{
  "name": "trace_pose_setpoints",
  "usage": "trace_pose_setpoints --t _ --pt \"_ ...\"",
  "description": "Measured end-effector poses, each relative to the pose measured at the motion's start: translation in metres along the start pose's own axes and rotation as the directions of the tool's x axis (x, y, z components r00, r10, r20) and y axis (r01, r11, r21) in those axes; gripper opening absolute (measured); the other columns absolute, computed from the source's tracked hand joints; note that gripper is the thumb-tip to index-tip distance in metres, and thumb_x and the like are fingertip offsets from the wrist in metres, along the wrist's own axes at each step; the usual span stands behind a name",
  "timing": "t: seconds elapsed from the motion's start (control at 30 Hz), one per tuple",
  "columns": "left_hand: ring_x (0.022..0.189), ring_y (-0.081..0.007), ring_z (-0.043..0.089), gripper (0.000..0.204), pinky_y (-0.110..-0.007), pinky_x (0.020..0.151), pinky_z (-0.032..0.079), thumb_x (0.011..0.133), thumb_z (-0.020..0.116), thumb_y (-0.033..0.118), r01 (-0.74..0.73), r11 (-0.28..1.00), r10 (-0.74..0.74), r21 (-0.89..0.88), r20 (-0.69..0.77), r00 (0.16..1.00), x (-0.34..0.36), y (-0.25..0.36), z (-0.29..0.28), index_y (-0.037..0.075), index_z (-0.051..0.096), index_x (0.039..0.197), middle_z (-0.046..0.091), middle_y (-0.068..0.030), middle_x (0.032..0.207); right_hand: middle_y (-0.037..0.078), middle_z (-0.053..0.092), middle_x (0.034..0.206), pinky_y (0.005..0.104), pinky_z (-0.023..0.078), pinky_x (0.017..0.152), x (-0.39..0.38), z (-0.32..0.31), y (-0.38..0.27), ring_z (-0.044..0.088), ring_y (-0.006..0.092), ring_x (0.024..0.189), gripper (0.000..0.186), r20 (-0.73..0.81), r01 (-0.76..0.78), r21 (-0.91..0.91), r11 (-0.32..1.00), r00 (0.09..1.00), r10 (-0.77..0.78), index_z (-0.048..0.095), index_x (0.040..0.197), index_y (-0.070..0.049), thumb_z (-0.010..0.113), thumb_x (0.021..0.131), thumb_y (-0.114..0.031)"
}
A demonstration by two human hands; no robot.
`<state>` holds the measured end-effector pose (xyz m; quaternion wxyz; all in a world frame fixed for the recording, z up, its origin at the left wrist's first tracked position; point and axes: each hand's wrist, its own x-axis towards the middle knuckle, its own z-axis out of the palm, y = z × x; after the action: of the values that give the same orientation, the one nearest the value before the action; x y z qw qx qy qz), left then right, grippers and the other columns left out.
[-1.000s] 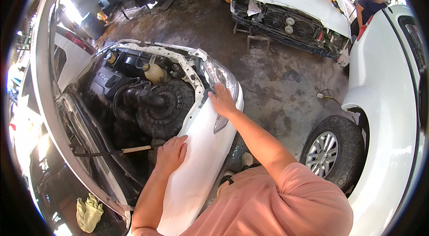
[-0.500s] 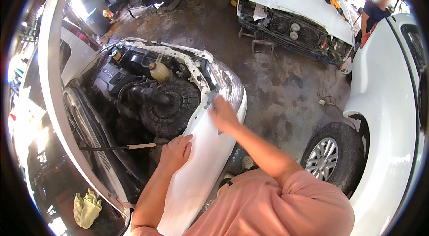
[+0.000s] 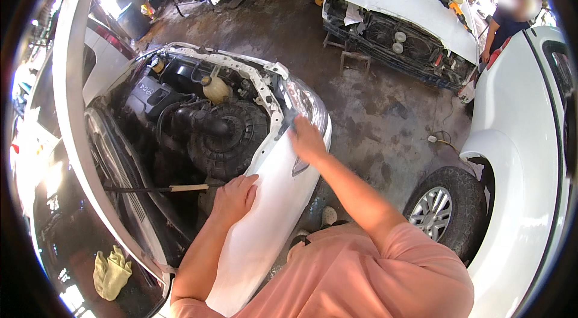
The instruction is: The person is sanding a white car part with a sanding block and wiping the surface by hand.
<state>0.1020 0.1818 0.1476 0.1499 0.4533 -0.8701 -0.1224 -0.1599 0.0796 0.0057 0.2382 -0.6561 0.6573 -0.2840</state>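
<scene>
My left hand (image 3: 235, 200) rests on the inner edge of the white fender (image 3: 263, 246), its fingers laid out over the panel with nothing held. At the front end of that fender, beside the clear headlight (image 3: 308, 104), my right hand (image 3: 308, 142) is closed and slightly blurred. A small dark grey piece (image 3: 290, 118) shows at its fingertips, pressed against the body; its kind is unclear. Just behind the hand, a small side lamp (image 3: 300, 166) sits in the fender. The open engine bay lies left of both hands, with an air intake hose (image 3: 201, 124) and a coolant tank (image 3: 217, 90).
A thin prop rod (image 3: 162, 189) crosses the bay by my left hand. Yellowish gloves (image 3: 112, 273) lie on the windscreen. A white car without its front bumper (image 3: 397, 11) stands ahead; another white vehicle (image 3: 518, 137) with a big wheel (image 3: 448, 212) is at right, a person (image 3: 509, 23) behind it.
My right hand has shifted a little forward and right along the fender end, and the side lamp shows more. My left hand stays on the edge. The other person's hand has come into sight.
</scene>
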Motion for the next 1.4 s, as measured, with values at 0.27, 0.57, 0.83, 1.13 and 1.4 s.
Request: trace_pose_setpoints --t 0.27,0.57,0.83,1.13,1.4 --pt "0.093 -0.0314 0.07 0.023 -0.047 0.069 0.057 0.096 0.062 0.017 0.043 0.999 -0.043 0.016 0.018 0.999 -0.013 -0.01 -0.001 0.012 0.065 0.119 0.068 -0.009 0.099 0.026 0.032 0.162 0.0467 0.021 0.126 -0.055 0.021 -0.037 0.027 0.0362 0.153 0.069 0.063 0.252 -0.063 0.966 0.967 -0.248 0.036 0.153 0.009 0.045 0.106 -0.04" --pt "0.096 -0.0314 0.07 0.025 -0.047 0.073 0.057 0.096 0.062 0.016 0.055 0.998 -0.055 0.003 0.02 0.998 -0.01 -0.003 -0.003 0.013 0.064 0.121 0.069 -0.0083 0.102 0.024 0.069 0.113 0.0365 0.047 0.095 0.038 -0.029 0.039 0.066 0.029 0.104 0.06 0.116 -0.163 0.523 0.837 0.986 0.119 0.047 0.147 0.006 0.049 0.102 -0.033" --pt "0.095 -0.0309 0.07 0.025 -0.047 0.073 0.057 0.096 0.062 0.017 0.038 0.999 -0.038 -0.012 0.018 0.999 -0.004 -0.001 -0.001 0.013 0.064 0.12 0.069 -0.0077 0.103 0.025 0.018 0.168 0.0454 0.011 0.129 -0.039 0.016 -0.013 0.014 0.0364 0.158 0.069 0.072 0.259 0.09 0.962 0.961 -0.266 0.023 0.159 0.007 0.048 0.102 -0.023" --pt "0.085 -0.0326 0.069 0.024 -0.046 0.068 0.055 0.095 0.064 0.015 -0.011 1.0 0.01 -0.015 -0.043 0.999 -0.001 0.0 0.002 0.01 0.065 0.118 0.068 -0.009 0.093 0.028 0.028 0.164 0.0475 0.017 0.127 0.013 -0.005 -0.006 0.022 0.0371 0.155 0.067 0.074 0.07 0.114 0.991 0.994 -0.079 0.034 0.153 0.009 0.04 0.108 -0.041" --pt "0.083 -0.0337 0.069 0.024 -0.046 0.067 0.055 0.095 0.064 0.014 0.006 1.0 -0.007 -0.014 -0.034 0.999 -0.003 -0.003 0.002 0.009 0.065 0.118 0.068 -0.0102 0.093 0.027 0.023 0.166 0.0462 0.012 0.128 -0.036 0.012 -0.021 0.015 0.0361 0.157 0.072 0.086 0.211 -0.003 0.977 0.974 -0.21 0.028 0.155 0.011 0.041 0.108 -0.042"
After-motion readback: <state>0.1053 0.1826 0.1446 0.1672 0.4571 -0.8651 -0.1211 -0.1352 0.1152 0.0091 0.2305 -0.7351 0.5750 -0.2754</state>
